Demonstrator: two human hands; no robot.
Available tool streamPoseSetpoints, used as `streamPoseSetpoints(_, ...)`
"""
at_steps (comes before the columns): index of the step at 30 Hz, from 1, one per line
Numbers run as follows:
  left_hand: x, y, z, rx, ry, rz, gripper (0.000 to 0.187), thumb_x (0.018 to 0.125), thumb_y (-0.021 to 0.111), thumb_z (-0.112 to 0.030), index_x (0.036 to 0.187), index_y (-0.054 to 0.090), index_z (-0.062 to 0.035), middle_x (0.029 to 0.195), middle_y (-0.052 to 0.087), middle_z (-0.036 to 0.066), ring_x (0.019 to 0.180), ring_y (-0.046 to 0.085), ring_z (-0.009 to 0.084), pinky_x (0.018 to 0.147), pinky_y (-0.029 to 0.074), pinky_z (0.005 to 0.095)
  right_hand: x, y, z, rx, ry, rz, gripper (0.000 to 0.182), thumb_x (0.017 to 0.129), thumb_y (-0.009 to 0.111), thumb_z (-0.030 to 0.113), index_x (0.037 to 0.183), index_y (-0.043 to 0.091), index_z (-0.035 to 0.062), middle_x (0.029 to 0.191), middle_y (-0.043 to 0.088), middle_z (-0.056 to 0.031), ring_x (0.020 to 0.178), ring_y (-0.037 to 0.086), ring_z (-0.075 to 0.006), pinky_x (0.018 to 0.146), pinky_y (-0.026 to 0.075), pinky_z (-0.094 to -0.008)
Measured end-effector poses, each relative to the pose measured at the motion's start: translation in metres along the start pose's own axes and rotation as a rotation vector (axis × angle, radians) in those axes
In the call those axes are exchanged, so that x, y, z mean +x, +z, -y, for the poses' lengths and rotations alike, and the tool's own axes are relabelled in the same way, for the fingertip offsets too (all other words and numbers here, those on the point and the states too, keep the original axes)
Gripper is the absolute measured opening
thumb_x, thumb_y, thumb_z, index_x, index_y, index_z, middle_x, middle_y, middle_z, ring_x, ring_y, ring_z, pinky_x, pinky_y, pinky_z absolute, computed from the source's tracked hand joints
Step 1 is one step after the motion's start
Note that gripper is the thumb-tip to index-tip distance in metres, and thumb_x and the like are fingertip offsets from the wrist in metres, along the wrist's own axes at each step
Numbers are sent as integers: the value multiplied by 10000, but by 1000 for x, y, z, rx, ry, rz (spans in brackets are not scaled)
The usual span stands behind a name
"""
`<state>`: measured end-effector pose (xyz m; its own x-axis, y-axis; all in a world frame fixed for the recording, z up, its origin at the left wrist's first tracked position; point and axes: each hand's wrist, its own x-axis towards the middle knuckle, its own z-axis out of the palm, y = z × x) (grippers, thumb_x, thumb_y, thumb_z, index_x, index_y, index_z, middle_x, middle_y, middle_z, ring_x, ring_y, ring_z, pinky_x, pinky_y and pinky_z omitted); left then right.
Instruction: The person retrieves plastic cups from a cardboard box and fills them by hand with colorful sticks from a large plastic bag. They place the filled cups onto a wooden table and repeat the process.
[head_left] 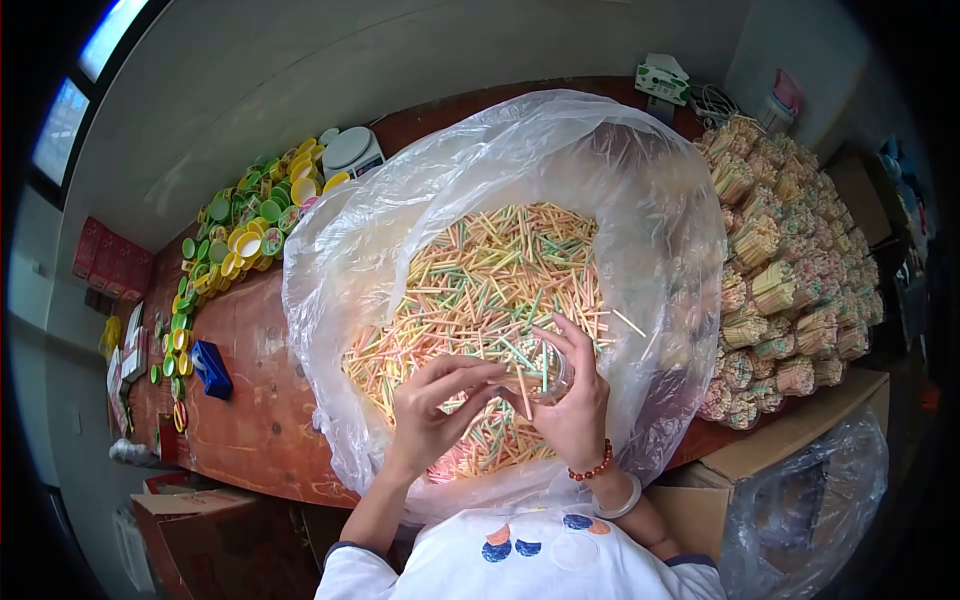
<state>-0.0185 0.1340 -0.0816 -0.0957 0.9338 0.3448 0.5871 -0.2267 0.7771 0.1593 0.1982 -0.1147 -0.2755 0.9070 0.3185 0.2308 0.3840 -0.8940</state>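
Note:
A large clear plastic bag [350, 240] lies open, with a heap of short pastel sticks [500, 260] in pink, yellow and green inside. Over the heap, my right hand [575, 400] is wrapped round a clear container [556, 366] with sticks in it. It wears a red bead bracelet and a pale bangle. My left hand [440, 405] is beside it, fingers bent and pressed together near the container's mouth, by a few sticks. What those fingers hold, if anything, is too small to tell.
Bundled sticks [775, 290] are piled on the right. Yellow and green lids [245, 240], a white scale [352, 150] and a blue object [210, 369] are on the red table [260, 420] at left. Cardboard boxes [225, 540] stand below the near edge.

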Motion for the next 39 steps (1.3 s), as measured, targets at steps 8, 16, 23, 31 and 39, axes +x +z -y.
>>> streamPoseSetpoints(8,20,-25,-3,270,-65,45,486,919,715,-63,1393,626,-122,1363,592,160,1186,642,286,932,566,380,-7,-1,2,163,66,-14,928,716,942,140,1470,414,31,1315,661,-223,1228,656,-313,1018,544,-397)
streamPoseSetpoints(16,10,0,-28,142,195,159,510,830,823,-146,1324,699,-176,1230,619,102,967,647,223,805,559,358,-16,0,-3,450,2,-30,933,744,918,106,1493,374,-11,1414,586,-240,1321,590,-309,1060,522,-399)
streamPoseSetpoints(23,16,8,-27,208,349,190,400,809,797,-62,1203,749,-115,919,702,37,804,632,204,708,531,331,-17,-7,2,207,-21,-35,857,712,880,-9,1449,443,-25,1403,598,-222,1302,608,-323,1075,526,-408)
streamPoseSetpoints(31,17,-23,-46,228,133,250,373,831,785,-22,1192,748,-109,881,694,53,803,654,219,723,540,358,-22,-6,-1,210,-37,-39,860,751,926,147,1442,444,-31,1385,611,-212,1280,624,-301,1047,547,-387)
streamPoseSetpoints(39,21,-11,-45,135,-66,234,456,882,722,-81,1332,648,-61,1183,672,138,997,679,262,877,545,377,-24,-21,7,245,39,-22,838,744,928,146,1442,485,8,1372,637,-169,1247,651,-262,1031,549,-367)
